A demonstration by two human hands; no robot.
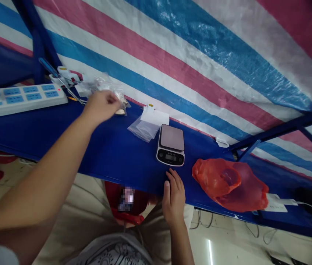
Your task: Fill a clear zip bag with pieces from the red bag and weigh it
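My left hand (100,106) reaches out over the blue table (112,151), fingers closed on a crinkled clear plastic bag (109,85) with pale contents. My right hand (174,194) rests on the table's near edge, fingers loosely together and holding nothing, just below a small digital scale (170,144) whose pan is bare. A small stack of clear zip bags (145,129) and a white label card (155,116) lie left of the scale.
A white power strip with blue sockets (20,98) lies at the far left. A red plastic bag (229,184) sits right of the scale. A striped tarp (200,55) hangs behind the table. White paper slips (277,204) lie at the right.
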